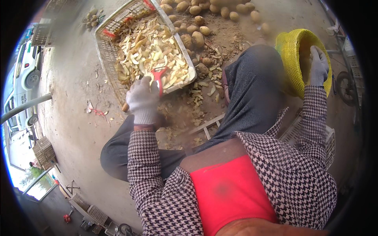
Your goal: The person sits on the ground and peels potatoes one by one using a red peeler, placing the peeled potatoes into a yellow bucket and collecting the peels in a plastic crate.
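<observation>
My left hand (pixel 142 98), in a whitish knit glove, is at the near end of a plastic crate (pixel 104 66) full of pale peelings (pixel 150 51). Beside its thumb is a red Y-shaped peeler (pixel 159 79); whether the fingers grip it is unclear. A short wooden handle (pixel 125 107) shows at the outer side of this hand, its other end hidden. Over on the right, my gloved right hand (pixel 319 67) is at the mouth of a yellow woven sack (pixel 288 59) with a rolled rim. Its fingertips are partly hidden, so what they hold cannot be told.
Unpeeled potatoes (pixel 198 38) lie on the ground beyond the crate, with loose peelings (pixel 196 97) nearer my legs. A white plastic crate (pixel 329 144) stands by my right side. A white vehicle (pixel 22 79) is far left, and a wheel (pixel 346 88) stands far right.
</observation>
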Available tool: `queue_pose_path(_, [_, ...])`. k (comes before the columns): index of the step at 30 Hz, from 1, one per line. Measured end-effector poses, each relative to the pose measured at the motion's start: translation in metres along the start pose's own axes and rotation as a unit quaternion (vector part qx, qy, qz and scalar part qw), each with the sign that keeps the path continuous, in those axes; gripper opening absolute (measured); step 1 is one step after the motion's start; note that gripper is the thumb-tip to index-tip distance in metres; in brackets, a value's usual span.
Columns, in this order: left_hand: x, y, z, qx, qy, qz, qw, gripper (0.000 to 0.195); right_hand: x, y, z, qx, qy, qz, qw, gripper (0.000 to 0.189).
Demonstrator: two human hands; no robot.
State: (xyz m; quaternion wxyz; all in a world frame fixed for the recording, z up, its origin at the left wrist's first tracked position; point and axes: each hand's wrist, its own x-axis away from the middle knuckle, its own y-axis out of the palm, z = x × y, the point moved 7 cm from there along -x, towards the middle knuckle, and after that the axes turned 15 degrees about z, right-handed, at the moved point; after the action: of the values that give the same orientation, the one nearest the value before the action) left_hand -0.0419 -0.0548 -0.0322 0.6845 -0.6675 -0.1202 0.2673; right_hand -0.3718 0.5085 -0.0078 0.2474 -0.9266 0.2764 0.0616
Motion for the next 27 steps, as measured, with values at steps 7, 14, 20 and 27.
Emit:
queue_pose_path(7, [0.006,0.043,-0.001,-0.058,-0.145,-0.287,0.945,0.058,0.074,0.121,-0.101,0.095,-0.064,-0.161,0.98,0.045])
queue_pose_path(14, [-0.013,0.043,-0.039,0.119,-0.225,-0.234,0.938,0.043,0.136,0.289,-0.059,0.27,-0.23,-0.433,0.828,0.035])
queue_pose_path(20, [-0.012,0.06,-0.052,0.224,-0.363,-0.256,0.868,0.034,0.094,0.429,-0.023,0.321,-0.354,-0.363,0.8,0.031])
queue_pose_path(27, [-0.018,0.08,-0.048,0.346,-0.411,-0.238,0.809,0.023,0.08,0.499,-0.05,0.374,-0.446,-0.279,0.764,0.044])
